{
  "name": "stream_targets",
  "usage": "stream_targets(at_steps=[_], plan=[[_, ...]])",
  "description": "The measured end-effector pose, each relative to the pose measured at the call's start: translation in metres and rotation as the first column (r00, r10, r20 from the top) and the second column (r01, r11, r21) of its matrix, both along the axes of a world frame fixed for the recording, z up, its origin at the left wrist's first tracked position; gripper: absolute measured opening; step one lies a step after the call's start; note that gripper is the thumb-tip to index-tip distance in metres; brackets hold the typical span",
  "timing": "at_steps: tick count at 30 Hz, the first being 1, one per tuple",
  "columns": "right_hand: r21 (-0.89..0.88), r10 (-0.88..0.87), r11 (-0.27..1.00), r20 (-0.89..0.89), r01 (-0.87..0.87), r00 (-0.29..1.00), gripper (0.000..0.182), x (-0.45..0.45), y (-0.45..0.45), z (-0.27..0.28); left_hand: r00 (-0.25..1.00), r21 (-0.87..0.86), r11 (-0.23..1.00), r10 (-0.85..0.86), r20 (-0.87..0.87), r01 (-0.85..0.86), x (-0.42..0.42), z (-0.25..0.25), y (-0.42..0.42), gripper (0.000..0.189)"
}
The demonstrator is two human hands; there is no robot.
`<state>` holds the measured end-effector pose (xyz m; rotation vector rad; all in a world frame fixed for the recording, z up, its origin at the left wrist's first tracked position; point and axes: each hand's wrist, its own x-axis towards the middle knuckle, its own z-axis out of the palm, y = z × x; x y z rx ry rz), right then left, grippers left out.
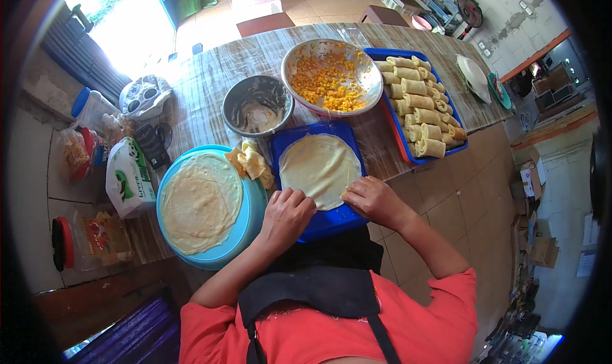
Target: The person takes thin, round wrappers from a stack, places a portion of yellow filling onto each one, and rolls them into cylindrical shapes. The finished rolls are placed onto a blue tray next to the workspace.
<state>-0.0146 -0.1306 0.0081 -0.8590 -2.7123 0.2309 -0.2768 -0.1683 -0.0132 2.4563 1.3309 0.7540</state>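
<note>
A thin round crepe wrapper (pixel 319 170) lies flat on a square blue plastic tray (pixel 351 134) right in front of me. My left hand (pixel 289 215) is at the wrapper's lower left edge, fingers curled and fingertips mostly hidden. At the lower right edge, my right hand (pixel 375 196) pinches the wrapper between thumb and fingers. Left of the tray, a stack of round wrappers (pixel 201 206) rests on a light-blue round lid (pixel 248 220). Some crumpled wrapper pieces (pixel 256 163) sit between the stack and the tray.
Behind the tray stand a grey bowl of pale batter or paste (pixel 260 118) and a metal bowl of diced orange-yellow filling (pixel 330 89). Several rolled wrappers (pixel 420 101) fill a blue tray (pixel 459 146) at right. A tissue pack (pixel 129 177) and jars (pixel 95 108) stand at left.
</note>
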Motion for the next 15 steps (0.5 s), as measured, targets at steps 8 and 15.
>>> stream_targets(at_steps=[8,15], plan=[[-0.133,-0.129,0.987,-0.311,0.091,0.941,0.012,-0.001,0.010,-0.009,0.980,-0.041,0.996,0.082,0.180,-0.076,0.003,0.010,0.004,0.011],[-0.129,-0.114,0.989,-0.369,0.071,0.922,0.011,0.005,0.025,0.003,0.977,-0.064,0.995,0.085,0.198,-0.073,0.003,0.017,0.006,0.010]])
